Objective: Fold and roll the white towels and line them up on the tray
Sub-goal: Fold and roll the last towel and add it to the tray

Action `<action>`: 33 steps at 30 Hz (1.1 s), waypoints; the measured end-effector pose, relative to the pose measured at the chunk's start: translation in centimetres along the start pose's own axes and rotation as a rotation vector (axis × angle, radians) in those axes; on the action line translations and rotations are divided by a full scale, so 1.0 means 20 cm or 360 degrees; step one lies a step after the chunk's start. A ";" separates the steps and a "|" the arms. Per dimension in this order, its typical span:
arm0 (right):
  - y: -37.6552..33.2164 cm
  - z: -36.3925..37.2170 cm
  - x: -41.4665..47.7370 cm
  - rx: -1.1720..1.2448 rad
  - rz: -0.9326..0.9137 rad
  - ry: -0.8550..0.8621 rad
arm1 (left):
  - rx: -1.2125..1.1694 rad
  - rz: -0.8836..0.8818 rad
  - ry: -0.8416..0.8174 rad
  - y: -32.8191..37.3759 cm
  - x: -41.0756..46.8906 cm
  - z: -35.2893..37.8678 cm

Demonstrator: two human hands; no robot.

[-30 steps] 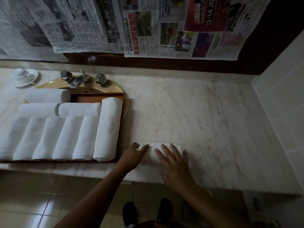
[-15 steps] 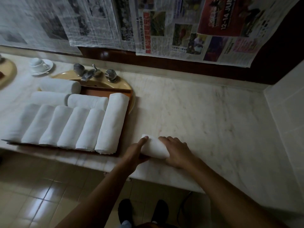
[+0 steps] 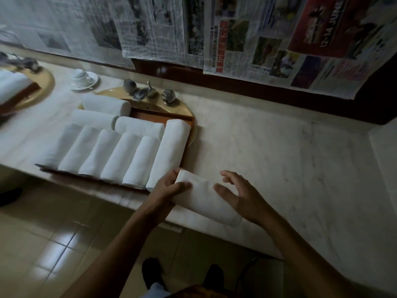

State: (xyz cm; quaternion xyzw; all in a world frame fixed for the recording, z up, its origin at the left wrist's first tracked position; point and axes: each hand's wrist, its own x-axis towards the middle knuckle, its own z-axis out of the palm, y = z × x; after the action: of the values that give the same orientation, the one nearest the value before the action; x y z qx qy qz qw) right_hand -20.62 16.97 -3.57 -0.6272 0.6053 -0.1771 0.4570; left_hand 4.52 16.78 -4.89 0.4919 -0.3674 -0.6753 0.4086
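Two hands on one rolled towel point(image 3: 206, 202), at counter point(image 3: 279, 168) front edge, just right of tray point(image 3: 159, 114). Left hand point(image 3: 169, 188) gripping roll's left end, thumb on top, fingers curled behind. Right hand point(image 3: 240, 196) spread wide, fingers lifted, palm against roll's right side, not clasping. Roll lying slanted, far end toward tray corner. Tray holding nine rolled towels: six point(image 3: 137, 158) side by side in front row, rightmost longest; three point(image 3: 103, 106) crosswise behind. Tray sitting over sink point(image 3: 184, 110); tap, two knobs point(image 3: 168, 95) behind. One cup on saucer point(image 3: 82, 77) further left. Second tray with towels point(image 3: 12, 84) at far left, count unclear. Newspapers point(image 3: 214, 29) covering wall.
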 end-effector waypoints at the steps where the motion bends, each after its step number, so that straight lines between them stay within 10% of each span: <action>1: -0.04 0.00 0.02 0.0023 0.0027 -0.0092 | 0.0040 0.0047 -0.0041 0.05 -0.01 -0.03; 23: -0.98 0.60 0.37 -0.0471 -0.0266 -0.0009 | 0.0232 0.0191 -0.0124 0.62 0.06 -1.08; 33: -1.09 0.33 1.24 -0.0654 -0.0293 0.0227 | 0.2022 0.0371 0.0538 0.36 0.25 -1.49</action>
State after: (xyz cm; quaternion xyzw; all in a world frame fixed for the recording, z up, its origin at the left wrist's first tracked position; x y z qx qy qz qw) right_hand 2.60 -6.73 2.05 -0.7455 0.5997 -0.1349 0.2579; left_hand 33.67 6.53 -7.64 0.6932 -0.6755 -0.1926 0.1618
